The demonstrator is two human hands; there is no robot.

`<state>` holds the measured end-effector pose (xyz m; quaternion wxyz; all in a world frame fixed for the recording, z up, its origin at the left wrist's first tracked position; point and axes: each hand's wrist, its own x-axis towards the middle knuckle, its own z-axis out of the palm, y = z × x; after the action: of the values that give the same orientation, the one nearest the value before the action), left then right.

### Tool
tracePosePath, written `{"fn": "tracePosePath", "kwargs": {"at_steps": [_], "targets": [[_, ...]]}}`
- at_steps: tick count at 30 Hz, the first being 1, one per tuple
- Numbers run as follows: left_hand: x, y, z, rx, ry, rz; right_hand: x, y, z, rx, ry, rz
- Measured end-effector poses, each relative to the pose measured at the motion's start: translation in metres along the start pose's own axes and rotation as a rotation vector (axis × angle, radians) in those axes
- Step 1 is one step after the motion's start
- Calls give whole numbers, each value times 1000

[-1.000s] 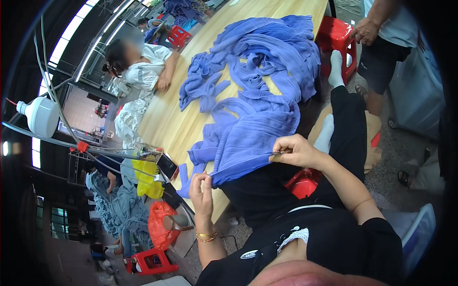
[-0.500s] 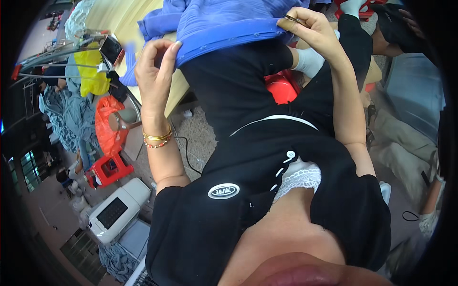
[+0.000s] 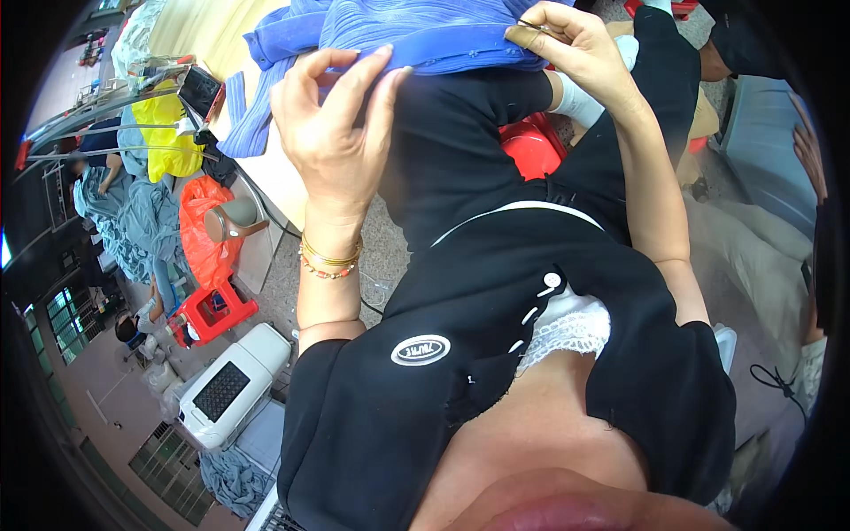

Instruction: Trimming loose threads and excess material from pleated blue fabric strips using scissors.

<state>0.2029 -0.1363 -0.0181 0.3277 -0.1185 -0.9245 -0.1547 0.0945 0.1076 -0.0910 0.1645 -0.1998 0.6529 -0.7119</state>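
To your left you have a yellow bag (image 3: 166, 146) near a dark-screened device (image 3: 201, 93) by the pale bench (image 3: 202, 35). Around there you also have heaped grey-blue cloth (image 3: 133, 221), an orange-red bag (image 3: 202, 252), a red stool (image 3: 232, 317) and a white machine (image 3: 252, 354) with a dark panel. A grey bin (image 3: 768, 150) stands to your right.

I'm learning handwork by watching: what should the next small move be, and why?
Probably the left hand should close its thumb and forefinger on the left part of the blue garment's band: they stand apart there, so that side seems unpinched, while the right hand holds a thin dark tool near the band's other end.
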Motion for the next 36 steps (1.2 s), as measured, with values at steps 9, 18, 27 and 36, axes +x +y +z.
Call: {"fn": "tracePosePath", "kwargs": {"at_steps": [9,18,27,36], "targets": [[-9,-6,1,-421,67,-230,-17,-48,31,-328,-47,-192],[-15,-18,-5,-931,4,-467,-16,-71,63,-782,-45,-696],[13,-8,-20,-866,-76,-569,8,-62,64,-924,-7,-790],[-6,-7,-16,-916,-89,-548,-6,-55,73,-809,-64,-735]]}}
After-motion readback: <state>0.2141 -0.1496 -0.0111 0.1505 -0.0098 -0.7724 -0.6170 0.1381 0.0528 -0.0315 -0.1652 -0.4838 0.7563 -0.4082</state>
